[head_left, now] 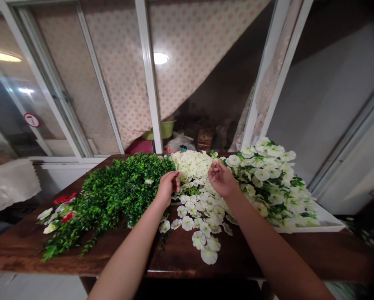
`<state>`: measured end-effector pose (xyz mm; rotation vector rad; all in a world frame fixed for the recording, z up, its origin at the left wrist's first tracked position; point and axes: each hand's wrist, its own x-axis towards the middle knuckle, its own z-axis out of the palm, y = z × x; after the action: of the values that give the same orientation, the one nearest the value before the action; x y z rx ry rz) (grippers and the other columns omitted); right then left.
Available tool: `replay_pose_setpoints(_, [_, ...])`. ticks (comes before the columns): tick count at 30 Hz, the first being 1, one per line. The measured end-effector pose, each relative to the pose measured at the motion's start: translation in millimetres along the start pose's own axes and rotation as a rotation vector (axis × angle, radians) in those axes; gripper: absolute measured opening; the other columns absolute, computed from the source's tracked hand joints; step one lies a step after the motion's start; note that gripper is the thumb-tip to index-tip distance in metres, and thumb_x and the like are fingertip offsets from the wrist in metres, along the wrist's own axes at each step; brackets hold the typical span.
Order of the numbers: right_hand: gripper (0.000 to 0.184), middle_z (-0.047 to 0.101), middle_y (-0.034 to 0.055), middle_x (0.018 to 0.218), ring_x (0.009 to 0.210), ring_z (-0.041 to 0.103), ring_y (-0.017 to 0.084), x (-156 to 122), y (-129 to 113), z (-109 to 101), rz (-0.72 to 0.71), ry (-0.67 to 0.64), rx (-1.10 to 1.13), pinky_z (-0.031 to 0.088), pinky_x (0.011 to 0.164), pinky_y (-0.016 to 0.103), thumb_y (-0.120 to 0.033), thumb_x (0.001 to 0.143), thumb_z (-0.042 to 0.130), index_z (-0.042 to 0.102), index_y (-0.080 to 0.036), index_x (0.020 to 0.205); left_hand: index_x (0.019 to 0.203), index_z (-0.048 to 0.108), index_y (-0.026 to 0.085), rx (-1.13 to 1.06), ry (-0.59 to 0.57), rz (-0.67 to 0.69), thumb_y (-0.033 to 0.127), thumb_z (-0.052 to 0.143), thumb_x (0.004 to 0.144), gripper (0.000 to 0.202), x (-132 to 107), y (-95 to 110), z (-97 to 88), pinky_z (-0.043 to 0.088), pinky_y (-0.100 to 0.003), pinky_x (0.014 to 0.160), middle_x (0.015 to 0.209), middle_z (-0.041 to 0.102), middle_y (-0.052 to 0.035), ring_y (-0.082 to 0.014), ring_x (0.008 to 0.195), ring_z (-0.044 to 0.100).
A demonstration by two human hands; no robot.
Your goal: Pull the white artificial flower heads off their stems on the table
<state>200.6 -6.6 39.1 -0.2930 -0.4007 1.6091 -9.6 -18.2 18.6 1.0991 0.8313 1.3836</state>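
Note:
My left hand (169, 186) is beside the right side of a heap of green leafy sprigs (127, 183), its fingers curled in. What it holds, if anything, is too small to make out. My right hand (220, 178) is raised over white flower heads, palm turned inward and fingertips drawn together; I cannot make out anything in them. Between and beyond both hands lies a pile of loose cream-white petal flowers (191, 164). More loose white flower heads (202, 208) spread toward me on the table. To the right, white flowers with leaves (268, 175) are heaped on a white tray (324, 223).
Everything lies on a dark brown wooden table (111, 246). Several red and white flowers (63, 210) lie at the left of the greenery. Behind the table stand white-framed windows (149, 75) with a dotted curtain (202, 46). A lace cloth (11, 185) hangs at the far left.

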Motion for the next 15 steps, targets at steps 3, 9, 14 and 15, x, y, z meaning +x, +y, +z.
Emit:
replay_pose_setpoints(3, [0.011,0.059,-0.0077,0.060,0.044,0.051,0.003,4,-7,-5,-0.015,0.002,0.008,0.053,0.057,0.015,-0.019,0.090,0.057,0.055,-0.021,0.080,0.081,0.060,0.014,0.005,-0.008,-0.006,0.042,0.063,0.073,0.029,1,-2,0.0,0.033,-0.023,0.040,0.052,0.049,0.0044,-0.0094,0.040,0.043])
replay_pose_setpoints(9, [0.005,0.056,-0.0087,0.056,0.044,0.051,0.004,9,-16,-11,-0.038,-0.015,-0.003,0.053,0.054,0.016,-0.022,0.092,0.055,0.055,-0.022,0.086,0.078,0.060,0.014,0.040,0.004,-0.010,0.042,0.063,0.072,0.028,3,-5,-2.1,0.031,-0.022,0.040,0.051,0.049,0.0044,-0.0087,0.038,0.042])
replay_pose_setpoints(14, [0.011,0.057,-0.0072,0.058,0.046,0.052,0.006,9,-22,-11,-0.052,-0.032,0.010,0.053,0.054,0.019,-0.025,0.096,0.046,0.057,-0.023,0.097,0.076,0.060,0.014,0.082,-0.016,-0.037,0.041,0.063,0.072,0.027,3,-8,-1.9,0.028,-0.021,0.038,0.050,0.048,0.0045,-0.0083,0.037,0.041])
replay_pose_setpoints(15, [0.013,0.058,-0.0071,0.060,0.046,0.051,0.006,8,-25,-10,-0.066,-0.053,-0.010,0.053,0.055,0.020,-0.028,0.096,0.045,0.057,-0.024,0.100,0.076,0.060,0.014,0.089,-0.019,-0.044,0.041,0.063,0.072,0.027,3,-8,-1.6,0.028,-0.021,0.038,0.050,0.048,0.0046,-0.0083,0.037,0.041])
